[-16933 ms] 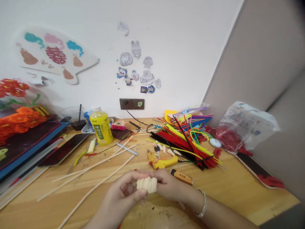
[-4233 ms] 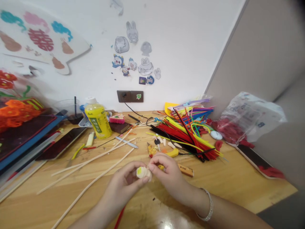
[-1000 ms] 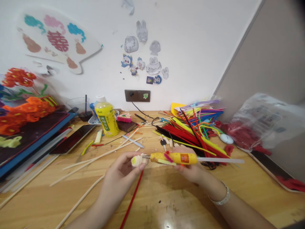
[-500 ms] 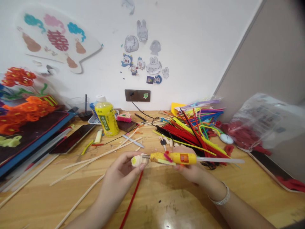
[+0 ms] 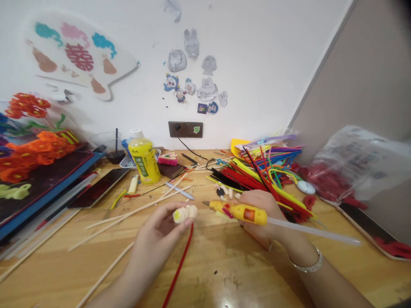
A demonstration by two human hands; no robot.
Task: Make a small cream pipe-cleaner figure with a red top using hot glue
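Observation:
My left hand pinches a small cream coil of chenille pipe cleaner between thumb and fingertips, with a yellow spot on its end. My right hand grips a yellow hot glue gun, its nozzle pointing left toward the coil and apart from it. A long clear glue stick runs out of the gun's back end. A red pipe cleaner lies on the table just below my left hand.
A large heap of multicoloured pipe cleaners lies behind my right hand. Long wooden sticks are scattered left on the wooden table. Farther back stand a yellow drink bottle and a plastic bag of red pieces.
My right hand has moved the glue gun to the right, drawing its nozzle away from the coil. The coil stays in my left hand.

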